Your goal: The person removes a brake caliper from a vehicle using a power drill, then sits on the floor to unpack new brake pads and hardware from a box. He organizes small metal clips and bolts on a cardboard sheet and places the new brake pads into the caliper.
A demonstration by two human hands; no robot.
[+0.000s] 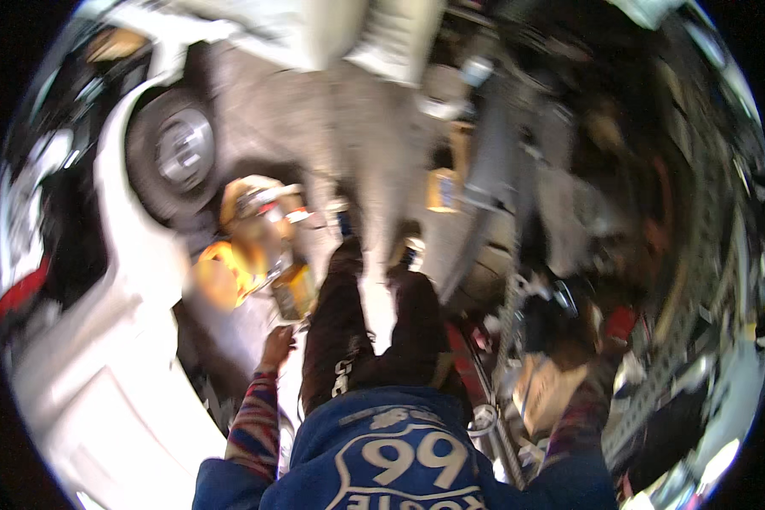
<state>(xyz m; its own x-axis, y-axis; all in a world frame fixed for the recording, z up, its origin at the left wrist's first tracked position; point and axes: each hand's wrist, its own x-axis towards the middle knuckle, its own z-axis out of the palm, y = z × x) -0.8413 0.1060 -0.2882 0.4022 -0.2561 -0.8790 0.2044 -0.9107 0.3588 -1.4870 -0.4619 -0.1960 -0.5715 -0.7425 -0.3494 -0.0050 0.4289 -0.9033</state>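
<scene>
My left hand (279, 344) hangs beside my dark-trousered left leg, fingers loosely apart with nothing visible in it. It is below a yellowish box (292, 291) next to a co-worker in an orange top (226, 270) and tan hat, who is low beside a white vehicle. My right hand (593, 344) is reached out to the right, blurred and shadowed, beside a red object (620, 323) and above a cardboard box (542, 393). I cannot make out whether it grips anything.
The white vehicle (85, 382), with a wheel (181, 149), fills the left. At the right are cluttered metal shelving (688, 357) and long grey items (484, 161). A yellow container (442, 189) stands on the concrete floor (374, 144). Pale bulky shapes (306, 30) lie ahead.
</scene>
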